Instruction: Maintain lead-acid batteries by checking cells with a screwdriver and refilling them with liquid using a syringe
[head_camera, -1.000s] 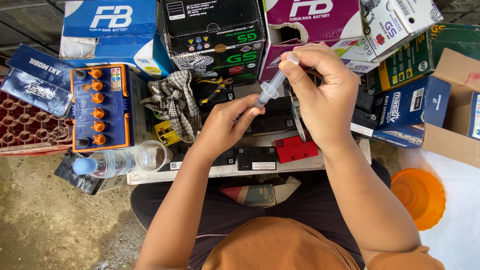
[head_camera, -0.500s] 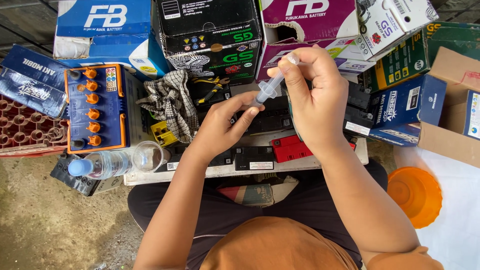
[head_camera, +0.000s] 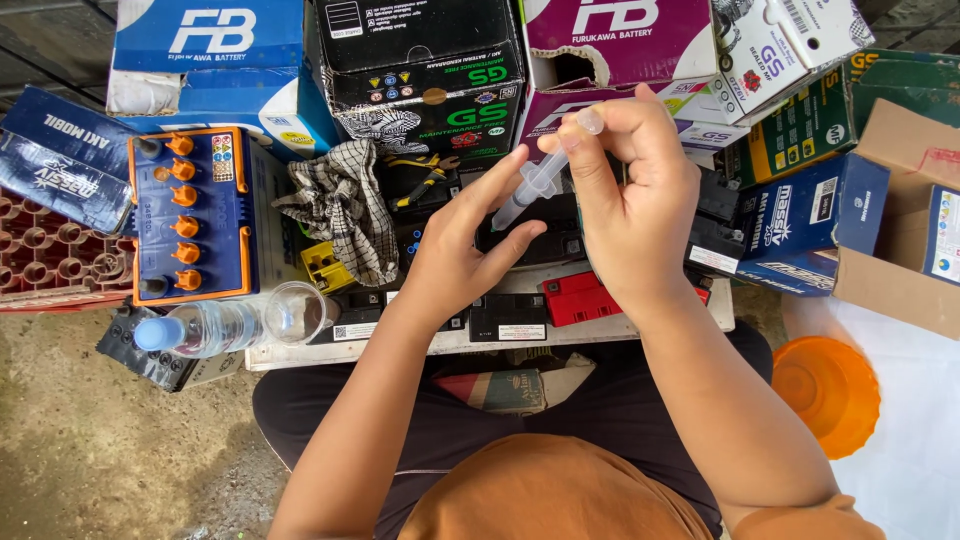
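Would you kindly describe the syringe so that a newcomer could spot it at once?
Start at the black carton in the back row. Just right of it, above the small black batteries, the right hand pinches a syringe slanting down toward the left hand. It is the only clear, thin tube there.

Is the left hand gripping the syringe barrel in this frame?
No. The left hand is spread open beside the syringe, which only the right hand holds, thumb on the plunger.
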